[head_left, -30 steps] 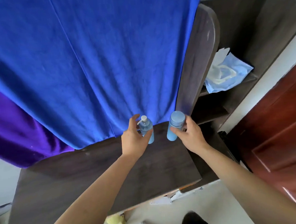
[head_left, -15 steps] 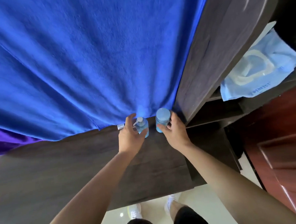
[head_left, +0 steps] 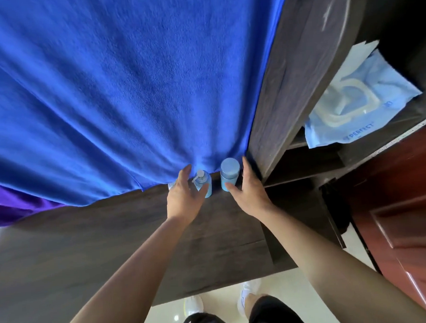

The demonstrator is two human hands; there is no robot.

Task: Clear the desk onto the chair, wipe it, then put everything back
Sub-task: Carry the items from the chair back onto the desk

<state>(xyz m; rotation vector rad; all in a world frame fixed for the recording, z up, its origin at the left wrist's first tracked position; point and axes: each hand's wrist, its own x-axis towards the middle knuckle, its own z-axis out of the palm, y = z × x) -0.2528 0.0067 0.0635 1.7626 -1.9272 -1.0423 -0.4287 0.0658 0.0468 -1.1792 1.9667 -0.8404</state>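
Left hand (head_left: 184, 195): I see it curled round the pump bottle (head_left: 205, 186), with the thumb across the front and the index finger up the left side. The other fingers are behind the bottle, out of my sight.
Right hand (head_left: 250, 192): it holds the capped bottle (head_left: 229, 172) between the thumb in front and the fingers on the right. The grip looks light, and the hand covers the lower right of the bottle.
Bottles: both are upright, side by side with a narrow gap between them, at the far edge of the desk (head_left: 100, 248) near its right corner. The thumbs cover the bases, so I can't tell whether they stand on the wood or sit just above it.
Towel (head_left: 128, 91): this blue sheet fills most of my view and hangs down to the desk's far edge right behind the bottles. It hides everything beyond and is cut off at the top and left.
Purple cloth (head_left: 12, 207): only a strip shows under the towel at the left.
Panel (head_left: 289, 86): a dark upright board just right of the capped bottle, with its top out of frame.
Packet (head_left: 360, 102): pale blue, lying on a shelf (head_left: 307, 166) past the panel. Its print is mostly unreadable.
Door (head_left: 409, 211): reddish, cut off at the right edge.
Shoes (head_left: 193, 306): white, on the pale floor below the desk's near edge, partly hidden by it.
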